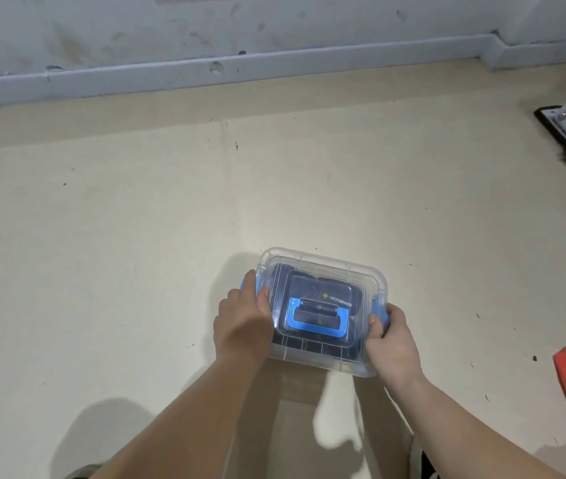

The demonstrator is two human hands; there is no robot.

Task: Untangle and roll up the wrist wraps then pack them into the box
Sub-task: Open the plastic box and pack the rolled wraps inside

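Dark wrist wraps sit inside the clear plastic box at 6 o'clock. Left hand and right hand curl fingers round its blue side clips; next, probably, snap them down

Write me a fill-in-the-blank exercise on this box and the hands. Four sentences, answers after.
1. The handle on the lid of the clear box is coloured ____.
2. The dark wrist wraps lie ____ the box.
3. The lid is ____ the box, not beside it.
4. The left hand and the right hand grip the box at ____ ends.

Missing words: blue; inside; on; opposite.
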